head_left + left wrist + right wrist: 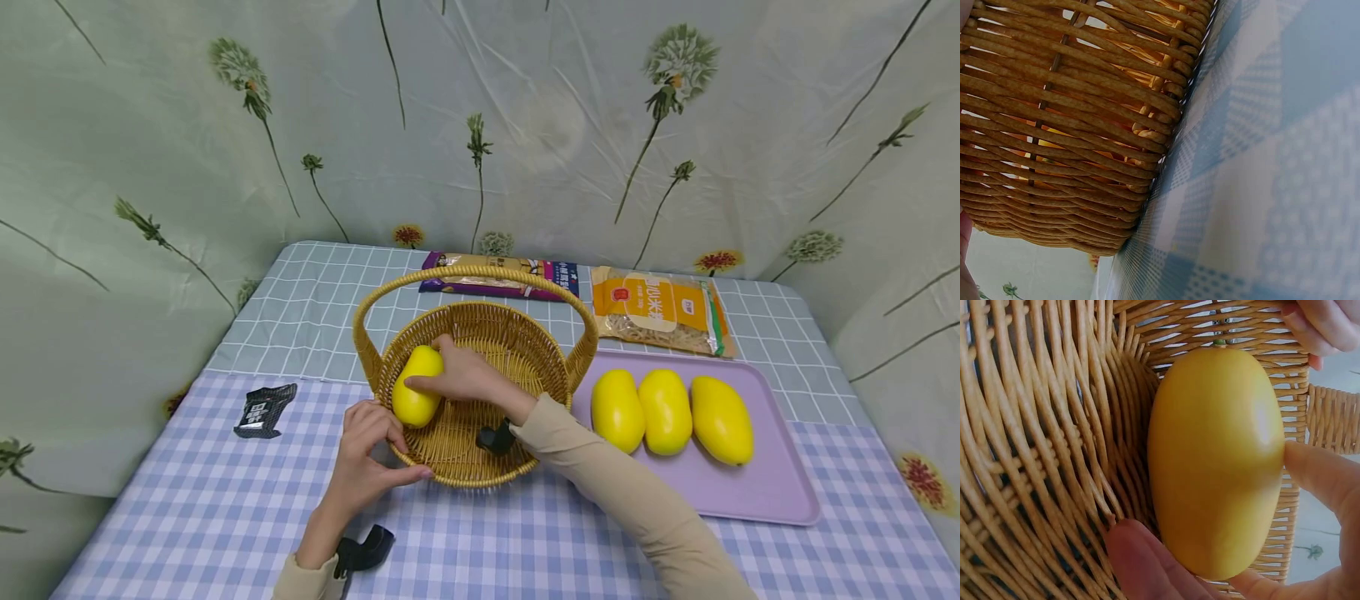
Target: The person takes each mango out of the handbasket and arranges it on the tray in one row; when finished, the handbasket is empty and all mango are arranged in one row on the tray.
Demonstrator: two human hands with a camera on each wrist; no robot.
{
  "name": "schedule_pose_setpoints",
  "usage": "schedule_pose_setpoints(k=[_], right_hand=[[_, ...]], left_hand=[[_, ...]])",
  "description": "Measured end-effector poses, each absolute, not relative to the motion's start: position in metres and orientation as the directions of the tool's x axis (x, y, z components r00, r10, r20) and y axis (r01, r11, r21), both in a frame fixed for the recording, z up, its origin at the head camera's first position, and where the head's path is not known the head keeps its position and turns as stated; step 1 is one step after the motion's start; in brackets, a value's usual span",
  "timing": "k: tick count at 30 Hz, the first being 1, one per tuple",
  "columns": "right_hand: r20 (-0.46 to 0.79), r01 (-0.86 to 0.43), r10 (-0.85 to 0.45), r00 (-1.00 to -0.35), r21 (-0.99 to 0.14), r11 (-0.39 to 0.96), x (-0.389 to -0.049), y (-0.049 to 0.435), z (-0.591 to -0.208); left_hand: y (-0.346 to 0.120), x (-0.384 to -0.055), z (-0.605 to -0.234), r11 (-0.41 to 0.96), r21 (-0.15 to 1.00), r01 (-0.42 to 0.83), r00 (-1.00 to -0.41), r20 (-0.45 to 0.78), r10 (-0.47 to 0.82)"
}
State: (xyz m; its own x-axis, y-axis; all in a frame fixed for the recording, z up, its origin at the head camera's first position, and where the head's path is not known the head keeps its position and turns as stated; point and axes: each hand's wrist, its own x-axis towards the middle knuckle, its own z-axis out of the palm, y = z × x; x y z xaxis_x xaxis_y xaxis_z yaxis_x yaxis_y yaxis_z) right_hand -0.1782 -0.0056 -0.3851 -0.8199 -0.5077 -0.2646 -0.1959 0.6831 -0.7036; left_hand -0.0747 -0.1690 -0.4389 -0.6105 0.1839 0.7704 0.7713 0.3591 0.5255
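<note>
A round wicker basket (480, 482) with a tall arched handle stands on the table. My right hand (471, 373) reaches inside and holds a yellow mango (417, 388) against the left wall. In the right wrist view, thumb and fingers lie around this mango (1216, 456), its stem end towards the weave. My left hand (366, 457) grips the basket's front-left rim, thumb on the near side. The left wrist view shows mostly the basket's outer weave (1066, 112), with only a bit of that hand at the edge.
A lilac tray (772, 483) right of the basket bears three yellow mangoes (665, 412). Behind lie a purple food packet (480, 288) and an orange bag (660, 310). A small black packet (264, 411) is at left. Checked cloth covers the table; a floral curtain hangs behind.
</note>
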Motion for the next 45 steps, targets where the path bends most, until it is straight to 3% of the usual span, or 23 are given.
schedule_pose_setpoints(k=[8, 22, 35, 45], right_hand=[[-0.291, -0.134, -0.494, -0.819, -0.74, 0.659, -0.184, -0.011, -0.389], [-0.312, -0.095, -0.532, -0.788, -0.791, 0.605, -0.187, -0.004, -0.387], [-0.305, -0.132, -0.556, -0.773, -0.781, 0.611, -0.19, 0.002, -0.385], [-0.335, -0.114, -0.552, -0.764, -0.771, 0.626, -0.192, 0.019, -0.378]], left_hand=[[-0.166, -0.072, -0.427, 0.347, 0.514, 0.784, -0.594, 0.784, 0.181], [-0.177, -0.083, -0.465, 0.363, 0.532, 0.765, -0.619, 0.763, 0.186], [-0.165, -0.07, -0.425, 0.346, 0.525, 0.778, -0.604, 0.777, 0.178], [-0.164, -0.07, -0.423, 0.34, 0.532, 0.776, -0.608, 0.774, 0.177]])
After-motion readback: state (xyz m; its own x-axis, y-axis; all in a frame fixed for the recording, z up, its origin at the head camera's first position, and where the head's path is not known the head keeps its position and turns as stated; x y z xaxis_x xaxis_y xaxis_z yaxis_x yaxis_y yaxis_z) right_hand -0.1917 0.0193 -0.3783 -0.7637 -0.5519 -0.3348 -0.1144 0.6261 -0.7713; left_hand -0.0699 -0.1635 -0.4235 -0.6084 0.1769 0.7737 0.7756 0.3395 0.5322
